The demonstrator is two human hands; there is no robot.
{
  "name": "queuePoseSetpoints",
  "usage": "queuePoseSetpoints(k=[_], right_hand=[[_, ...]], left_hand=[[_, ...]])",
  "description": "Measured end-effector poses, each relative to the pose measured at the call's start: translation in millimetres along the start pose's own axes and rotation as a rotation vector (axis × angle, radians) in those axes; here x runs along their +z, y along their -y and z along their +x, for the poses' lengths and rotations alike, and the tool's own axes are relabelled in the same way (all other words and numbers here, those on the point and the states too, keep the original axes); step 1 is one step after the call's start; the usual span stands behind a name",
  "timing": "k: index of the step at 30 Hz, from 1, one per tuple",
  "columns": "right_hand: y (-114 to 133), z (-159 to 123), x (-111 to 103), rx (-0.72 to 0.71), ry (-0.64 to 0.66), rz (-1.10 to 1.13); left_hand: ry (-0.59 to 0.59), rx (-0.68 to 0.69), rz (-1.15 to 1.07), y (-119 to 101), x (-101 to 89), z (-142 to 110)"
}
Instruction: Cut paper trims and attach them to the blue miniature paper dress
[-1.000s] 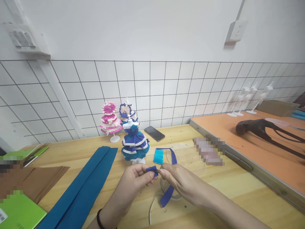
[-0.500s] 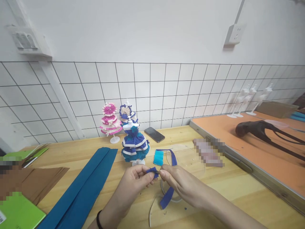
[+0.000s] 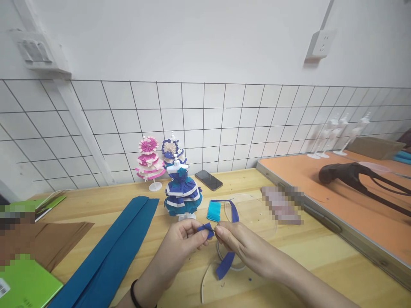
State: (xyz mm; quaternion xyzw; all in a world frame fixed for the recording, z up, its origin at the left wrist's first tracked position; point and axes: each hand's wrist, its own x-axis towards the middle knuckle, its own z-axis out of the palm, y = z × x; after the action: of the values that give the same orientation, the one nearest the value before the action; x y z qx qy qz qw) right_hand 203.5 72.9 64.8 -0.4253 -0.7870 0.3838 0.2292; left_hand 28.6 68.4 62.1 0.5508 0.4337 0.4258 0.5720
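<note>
Between the thumb and fingers of my left hand (image 3: 183,244) is a small piece of dark blue crepe paper (image 3: 208,229). My right hand (image 3: 247,248) pinches a thin dark stick-like thing, whose end lies against the blue paper; its kind is too small to tell. Under and behind the right hand runs a dark blue paper strip (image 3: 225,265), partly hidden by it. Just beyond the hands lies a pleated turquoise piece of paper (image 3: 213,211). A small dress form in a blue and teal ruffled paper dress (image 3: 183,192) stands behind my left hand.
Folded teal paper (image 3: 109,252), brown paper (image 3: 64,239) and a green packet (image 3: 28,282) lie left. A pink paper dress (image 3: 149,160), another blue one (image 3: 170,147) and a phone (image 3: 208,179) stand or lie behind. An orange board (image 3: 362,205) is at right.
The small blue paper in my left fingers has turned and now shows a flatter face, with the thin dark thing lying across it. Both hands stay nearly in place.
</note>
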Motion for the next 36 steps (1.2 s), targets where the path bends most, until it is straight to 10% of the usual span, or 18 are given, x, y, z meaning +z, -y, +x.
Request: queuePoseSetpoints(k=[36], right_hand=[[0.6, 3.1, 7.9, 0.003, 0.028, 0.268]], left_hand=[[0.03, 0.008, 0.035, 5.0, 1.5, 0.8]])
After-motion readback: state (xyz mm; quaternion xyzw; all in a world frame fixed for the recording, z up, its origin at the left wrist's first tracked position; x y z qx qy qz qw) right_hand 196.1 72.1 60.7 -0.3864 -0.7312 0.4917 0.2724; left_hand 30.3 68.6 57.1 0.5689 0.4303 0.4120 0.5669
